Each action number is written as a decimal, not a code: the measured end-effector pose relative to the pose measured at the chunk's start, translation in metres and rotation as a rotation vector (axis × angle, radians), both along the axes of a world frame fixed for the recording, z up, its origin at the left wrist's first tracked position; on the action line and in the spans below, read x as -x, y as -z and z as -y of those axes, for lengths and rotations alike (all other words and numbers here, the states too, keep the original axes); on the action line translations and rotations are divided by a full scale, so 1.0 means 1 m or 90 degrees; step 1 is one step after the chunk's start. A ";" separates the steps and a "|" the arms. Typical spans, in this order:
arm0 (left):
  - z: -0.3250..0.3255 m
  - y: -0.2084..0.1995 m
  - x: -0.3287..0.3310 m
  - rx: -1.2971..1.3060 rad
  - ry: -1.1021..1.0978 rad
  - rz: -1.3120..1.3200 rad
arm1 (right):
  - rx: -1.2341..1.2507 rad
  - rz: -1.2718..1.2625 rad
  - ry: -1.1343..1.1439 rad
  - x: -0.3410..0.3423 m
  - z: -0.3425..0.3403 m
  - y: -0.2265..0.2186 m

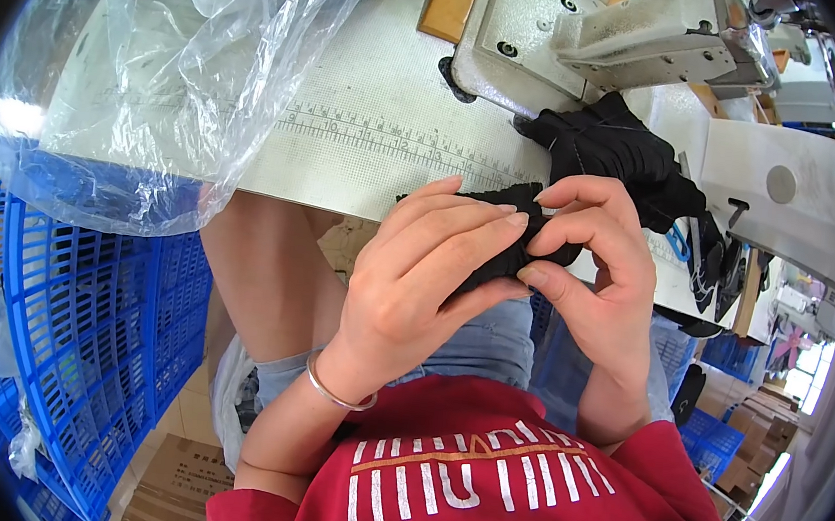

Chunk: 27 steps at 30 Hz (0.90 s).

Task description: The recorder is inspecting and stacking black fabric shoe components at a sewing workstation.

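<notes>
Item 1: blk. cloth (503,261), bunched, qty. 1, at the near edge of the table (383,92), between both hands; height above the table can't be told. Item 2: L hand (418,256), part-closed, fingers laid long over the cloth, thumb beneath, cloth clasped btwn. them. Item 3: R hand (610,269), curled to a small pinch, thumb and forefinger tips on the right end of the cloth w/ a bit of it btwn.; exact layers gripped can't be told, tips partly hidden. Item 4: second blk. cloth heap (604,148), lying on the table's right part, apart from the fingers. Item 5: sewing machine (649,47), on the table's far right side, by the heap. Item 6: clear plastic bag (224,81), draped over the table's left end. Item 7: blue basket (79,328), left of and below the table. Handling notes (judgement): L hand best serves as the steady clamp, R fingertips for the fine work; keep the pinch close to the cloth edge, w/ little slack btwn. the hands; flatten folds w/ the thumb, as blk. on blk. hides creases & seam lines; turn the cloth to the light for a check; go gently, soft fabric likely stretches or slips if tugged.
</notes>
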<state>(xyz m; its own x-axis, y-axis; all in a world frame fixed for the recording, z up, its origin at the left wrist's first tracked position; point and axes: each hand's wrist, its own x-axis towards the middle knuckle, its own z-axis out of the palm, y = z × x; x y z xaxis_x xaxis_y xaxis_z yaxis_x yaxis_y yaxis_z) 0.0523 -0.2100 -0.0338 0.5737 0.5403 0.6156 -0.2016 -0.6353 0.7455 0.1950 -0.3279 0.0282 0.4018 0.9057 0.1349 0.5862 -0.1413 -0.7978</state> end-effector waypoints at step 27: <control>-0.002 0.007 0.003 0.023 0.013 0.021 | -0.028 0.083 0.022 0.007 -0.009 -0.001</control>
